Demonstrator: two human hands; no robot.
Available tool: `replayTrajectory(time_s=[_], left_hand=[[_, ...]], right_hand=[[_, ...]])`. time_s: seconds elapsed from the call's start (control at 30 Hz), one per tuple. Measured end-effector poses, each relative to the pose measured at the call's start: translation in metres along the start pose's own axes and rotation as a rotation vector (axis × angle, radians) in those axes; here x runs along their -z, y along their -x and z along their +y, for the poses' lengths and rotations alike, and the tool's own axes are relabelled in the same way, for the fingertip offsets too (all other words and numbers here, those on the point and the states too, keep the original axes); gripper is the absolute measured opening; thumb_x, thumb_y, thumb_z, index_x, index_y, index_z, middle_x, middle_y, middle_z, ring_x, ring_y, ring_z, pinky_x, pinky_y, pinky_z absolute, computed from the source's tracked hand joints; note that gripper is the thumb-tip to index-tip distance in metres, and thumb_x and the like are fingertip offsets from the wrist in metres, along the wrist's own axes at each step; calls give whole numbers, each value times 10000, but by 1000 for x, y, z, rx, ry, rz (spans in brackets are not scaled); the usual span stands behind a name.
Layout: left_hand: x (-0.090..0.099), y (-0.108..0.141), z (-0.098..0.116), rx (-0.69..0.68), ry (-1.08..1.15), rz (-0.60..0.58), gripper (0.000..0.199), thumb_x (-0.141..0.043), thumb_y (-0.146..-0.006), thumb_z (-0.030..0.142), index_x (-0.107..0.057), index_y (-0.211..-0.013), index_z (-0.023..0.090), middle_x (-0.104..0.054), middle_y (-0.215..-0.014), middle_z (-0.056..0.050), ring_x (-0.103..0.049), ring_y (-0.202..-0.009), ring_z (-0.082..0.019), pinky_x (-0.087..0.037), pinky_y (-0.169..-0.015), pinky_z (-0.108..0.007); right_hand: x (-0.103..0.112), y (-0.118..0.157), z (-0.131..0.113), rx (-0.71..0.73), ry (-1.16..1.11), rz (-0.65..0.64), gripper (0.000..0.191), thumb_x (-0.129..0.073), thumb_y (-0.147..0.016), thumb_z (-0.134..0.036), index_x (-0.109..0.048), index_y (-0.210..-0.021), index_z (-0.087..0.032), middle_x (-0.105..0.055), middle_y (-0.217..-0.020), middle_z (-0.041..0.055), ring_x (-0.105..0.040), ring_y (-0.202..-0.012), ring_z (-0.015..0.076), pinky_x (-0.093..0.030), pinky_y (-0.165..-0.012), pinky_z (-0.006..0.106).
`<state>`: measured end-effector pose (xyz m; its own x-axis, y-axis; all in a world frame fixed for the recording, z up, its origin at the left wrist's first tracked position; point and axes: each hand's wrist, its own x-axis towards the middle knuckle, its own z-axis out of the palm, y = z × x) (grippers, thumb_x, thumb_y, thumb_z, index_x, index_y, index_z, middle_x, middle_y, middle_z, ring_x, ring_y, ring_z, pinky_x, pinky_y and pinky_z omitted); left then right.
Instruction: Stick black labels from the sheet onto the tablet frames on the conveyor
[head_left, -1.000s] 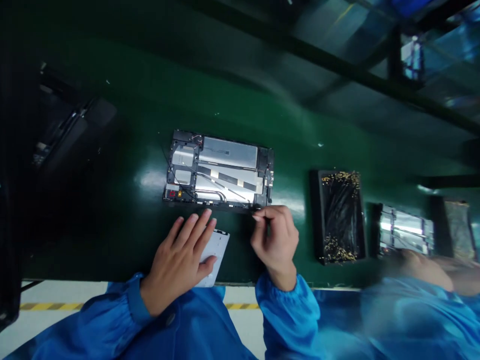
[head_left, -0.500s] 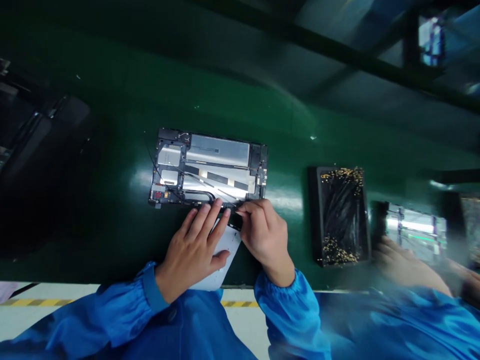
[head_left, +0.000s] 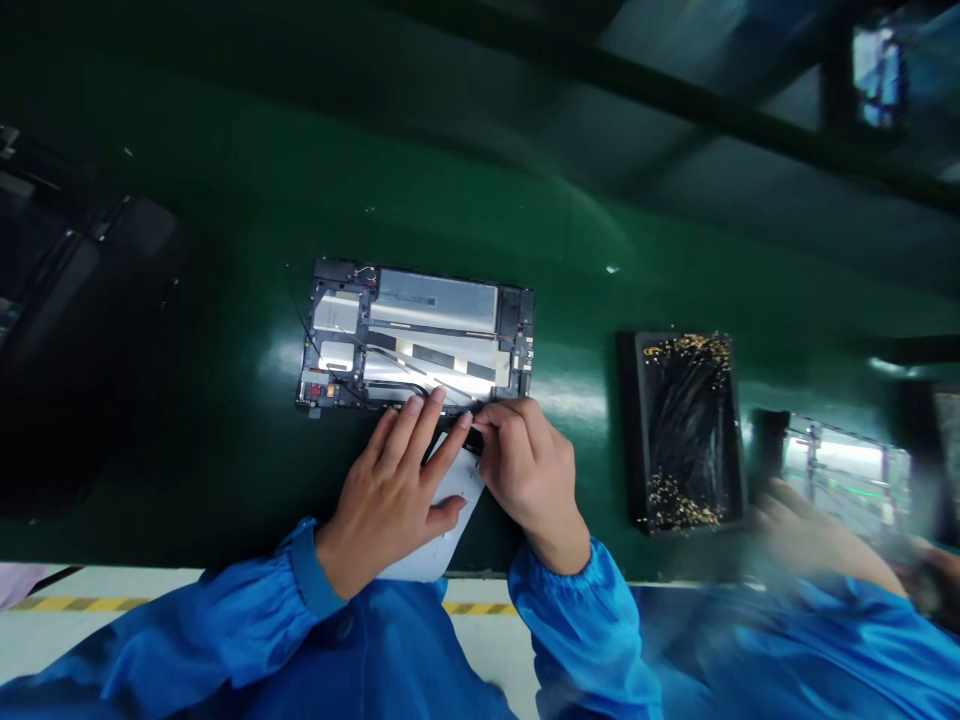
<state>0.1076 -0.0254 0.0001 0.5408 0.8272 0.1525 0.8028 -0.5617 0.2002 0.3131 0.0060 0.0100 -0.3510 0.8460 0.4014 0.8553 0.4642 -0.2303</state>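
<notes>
While propped lightly on fingertips at the lower edge of an opened tablet [head_left: 427, 335], left hand [head_left: 394, 490] spread, fingers loosely apart, clamped on nothing. Right hand [head_left: 529, 470] curled at the same edge, farther right, with thumb and forefinger pinched together; cannot tell what, if anything, sits between them. Left forefinger and right thumb just beside each other; cannot tell if touching.

Tablet itself flat on the green worktop [head_left: 570, 240], around the centre of the frame, with silvery insides, thin black cables and a banded strip facing up. Below it, partly under left hand, a white panel [head_left: 431, 555], slanting down to the lower edge of the worktop.

Right of centre, a black tray [head_left: 634, 430] full of black cables [head_left: 686, 410] with gold-coloured ends. Farther right, blurred, a co-worker's hand [head_left: 817, 535] near another opened device [head_left: 847, 465], silvery and bright. At the left edge of the frame, dark device parts [head_left: 52, 250], too dim to make out. Along the bottom, blue sleeves [head_left: 240, 620] and a strip of yellow floor tape [head_left: 480, 608].
</notes>
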Motion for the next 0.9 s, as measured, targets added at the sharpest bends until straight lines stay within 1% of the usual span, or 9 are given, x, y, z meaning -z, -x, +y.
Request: replayTrajectory(time_s=[0.07,0.17,0.33,0.4,0.53,0.63,0.73,0.9], left_hand=[[1,-2,0,6,14,-17,1015,-721,-972,650,-304,-1793,223,-404,-1830,-123,-402,-1669,-370,-369,-1328,-461],[1,-3,-1,13,25,-10,1010,-745,-965,641,-325,-1785,225,-400,-1832,-122,-403,-1666,-368,-376,-1326,-465],[-1,-3,0,18,33,30,994,-747,-968,637,-345,-1773,213,-442,-1802,-162,-461,-1623,-381,-390,-1310,-479],[-2,-3,0,20,38,30,976,-734,-976,629,-345,-1771,218,-444,-1800,-164,-463,-1622,-382,-404,-1298,-479],[-2,-3,0,26,43,35,935,-714,-987,607,-363,-1760,216,-447,-1795,-174,-474,-1616,-378,-411,-1292,-482],[-3,-3,1,27,51,53,921,-708,-988,611,-376,-1753,221,-464,-1783,-178,-484,-1609,-379,-415,-1288,-486],[-4,-3,2,49,58,40,900,-671,-1014,602,-343,-1773,248,-455,-1796,-148,-451,-1638,-374,-410,-1296,-491],[-5,-2,1,32,54,35,986,-694,-998,627,-270,-1803,245,-430,-1812,-149,-413,-1664,-370,-403,-1300,-482]], right_hand=[[-1,0,0,-2,5,6,145,-546,-1109,-107,-640,-1122,-216,-707,-913,41,-643,-721,164,-506,-654,280],[0,1,0,-21,-36,4,136,-544,-1133,-136,-645,-1135,-227,-722,-936,50,-678,-742,170,-546,-667,290],[8,3,5,-91,-236,23,88,-590,-1147,-239,-657,-1204,-246,-758,-1026,69,-755,-879,210,-639,-728,339],[11,5,8,-126,-284,33,94,-601,-1138,-232,-668,-1202,-252,-764,-1029,66,-762,-900,219,-652,-735,356],[11,8,11,-163,-290,64,117,-670,-1089,-167,-682,-1171,-249,-768,-1007,58,-748,-843,202,-643,-701,348],[7,7,10,-141,-294,55,102,-697,-1079,-184,-692,-1159,-247,-775,-992,56,-740,-799,192,-633,-660,340],[5,5,9,-120,-310,45,102,-701,-1070,-171,-703,-1140,-246,-783,-982,53,-753,-810,192,-624,-646,329],[5,2,8,-136,-355,46,167,-702,-1028,-88,-711,-1087,-244,-786,-966,39,-746,-802,180,-587,-627,306]])
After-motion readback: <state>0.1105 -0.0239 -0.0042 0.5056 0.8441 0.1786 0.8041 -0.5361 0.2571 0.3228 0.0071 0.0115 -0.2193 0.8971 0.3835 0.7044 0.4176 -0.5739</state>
